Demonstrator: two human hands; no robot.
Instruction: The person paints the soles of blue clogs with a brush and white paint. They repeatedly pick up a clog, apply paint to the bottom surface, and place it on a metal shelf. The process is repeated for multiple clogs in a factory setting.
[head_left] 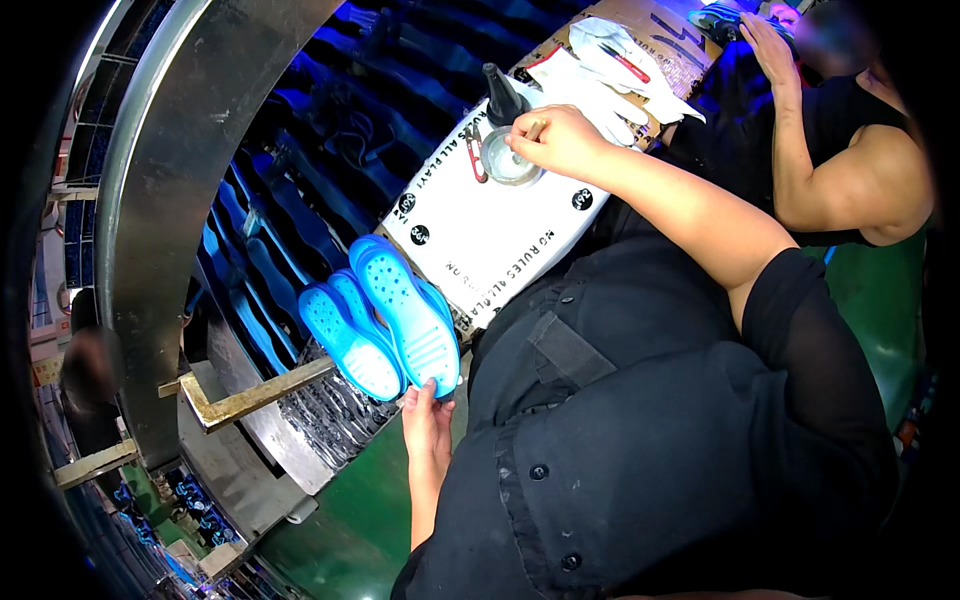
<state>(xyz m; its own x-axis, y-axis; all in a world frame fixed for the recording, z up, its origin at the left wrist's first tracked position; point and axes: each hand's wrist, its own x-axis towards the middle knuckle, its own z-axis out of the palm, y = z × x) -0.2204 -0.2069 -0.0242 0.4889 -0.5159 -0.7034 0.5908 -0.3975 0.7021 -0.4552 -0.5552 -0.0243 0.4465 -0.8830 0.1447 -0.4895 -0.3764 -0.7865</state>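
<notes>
My left hand [428, 425] grips the heel end of a bright blue shoe sole [400, 305], its thumb on top. Other blue soles [345, 345] lie beside and under it, fanned out to the left. My right hand [562, 142] is closed, with its fingers pinched on a small tan stick-like handle [537, 128] over a clear round jar [508, 160]; the handle's lower end cannot be made out. A black nozzle bottle [503, 97] stands just behind the jar. Left of the jar lies a pair of red-handled snips [475, 155].
The jar stands on a white printed sheet [500, 235] over cardboard. White gloves [600, 75] and a red tool [627, 66] lie at its far end. Dark blue-lit soles [330, 130] fill the rack to the left, beside a metal rail [170, 190]. A co-worker's arm [850, 185] is at right.
</notes>
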